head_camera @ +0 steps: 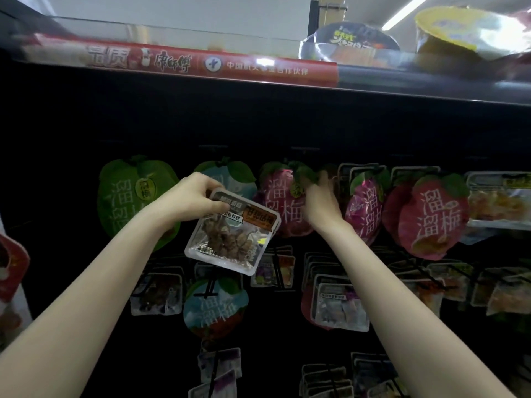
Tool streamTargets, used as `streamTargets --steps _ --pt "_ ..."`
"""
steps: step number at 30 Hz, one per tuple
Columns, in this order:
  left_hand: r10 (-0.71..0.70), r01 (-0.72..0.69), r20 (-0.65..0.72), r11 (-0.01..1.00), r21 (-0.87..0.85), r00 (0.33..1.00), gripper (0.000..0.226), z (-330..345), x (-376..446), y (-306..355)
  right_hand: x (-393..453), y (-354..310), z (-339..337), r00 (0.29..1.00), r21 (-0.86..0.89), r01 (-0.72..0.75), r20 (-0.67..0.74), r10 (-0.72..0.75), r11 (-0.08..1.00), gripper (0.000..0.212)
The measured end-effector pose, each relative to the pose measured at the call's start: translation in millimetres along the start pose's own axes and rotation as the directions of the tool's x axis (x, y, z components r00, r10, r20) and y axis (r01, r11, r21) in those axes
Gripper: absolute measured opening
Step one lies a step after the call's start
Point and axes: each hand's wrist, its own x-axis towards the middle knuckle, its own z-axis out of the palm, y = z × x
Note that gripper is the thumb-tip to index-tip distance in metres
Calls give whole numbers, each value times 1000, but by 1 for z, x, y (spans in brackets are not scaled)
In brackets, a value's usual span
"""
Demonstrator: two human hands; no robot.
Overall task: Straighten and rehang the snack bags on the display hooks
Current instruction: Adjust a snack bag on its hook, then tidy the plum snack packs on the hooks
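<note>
The left hand [192, 196] pinches the top edge of a clear snack bag [233, 231] of brown pieces, its grip clenched around that edge, the bag tilted in front of the display. The right hand [319, 203] reaches further in, fingers at the top of a pink plum-shaped bag [280, 196] hanging in the upper row; whether its grip grasps the bag cannot be told. Far above, a shelf [373, 87] carries noodle bowls [349, 41].
</note>
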Motion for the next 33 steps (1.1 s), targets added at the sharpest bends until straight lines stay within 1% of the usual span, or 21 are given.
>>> streamTargets --steps 1,2,3,4,5,6,7,8,10,11,13,15,17,19,21,23,25,27,29,30,33 --pt "-29 28 -11 998 -54 1000 10 1 -2 -4 -2 -1 4 999 26 14 -41 -13 1000 57" --pt "-60 57 -20 992 -110 998 8 2 -4 -9 -7 -2 8 990 115 44 -140 -27 992 47" --pt "-94 89 -21 983 -162 995 7 4 -7 -14 -16 -6 11 974 266 73 -224 -12 961 35" --pt "-126 119 -20 970 -210 992 7 7 -9 -20 -26 -11 14 975 446 93 -222 9 890 28" --pt "-163 152 -17 952 -265 987 8 9 -12 -25 -36 -18 15 994 599 62 -111 6 799 28" --pt "-197 182 -13 928 -324 980 8 13 -15 -30 -43 -23 19 998 694 -4 45 -37 720 31" --pt "-235 215 -7 897 -385 972 8 16 -18 -35 -49 -26 24 980 723 -54 172 -103 689 30" --pt "-270 242 -1 866 -438 963 8 20 -21 -40 -54 -28 31 961 708 -40 221 -167 705 24" --pt "-304 277 24 829 -485 953 3 26 -29 -49 -59 -31 44 961 683 8 197 -194 731 7" --pt "-306 286 44 814 -506 951 2 28 -35 -53 -61 -30 52 965 695 5 185 -185 719 11" --pt "-340 319 82 736 -597 937 14 32 -46 -64 -64 -29 65 968 717 -23 191 -164 697 21" --pt "-414 340 54 657 -673 908 21 33 -57 -78 -65 -28 72 976 742 -93 199 -85 664 25" --pt "-470 347 -11 667 -660 883 14 30 -70 -95 -62 -25 79 978 758 -189 201 52 624 25" --pt "-493 370 -53 715 -594 868 4 25 -84 -110 -59 -22 88 962 767 -272 227 151 581 16" --pt "-501 390 -60 738 -551 863 13 21 -94 -121 -59 -25 94 956 777 -294 227 187 557 18" --pt "-523 404 -59 721 -563 850 23 19 -101 -130 -60 -31 102 956 767 -293 231 181 571 23" --pt "-528 421 -52 729 -539 848 23 20 -110 -137 -66 -38 108 964 752 -261 240 118 606 21" --pt "-501 446 -21 787 -427 865 21 21 -120 -147 -76 -47 115 977 700 -147 212 -7 699 25" --pt "-453 450 54 852 -267 890 27 23 -130 -159 -92 -59 123 964 611 14 201 -172 792 35" --pt "-434 445 102 875 -189 895 33 23 -135 -166 -100 -66 128 950 571 97 192 -247 815 35" --pt "-436 459 244 888 -40 866 35 22 -147 -182 -116 -82 144 918 453 253 168 -360 855 27"
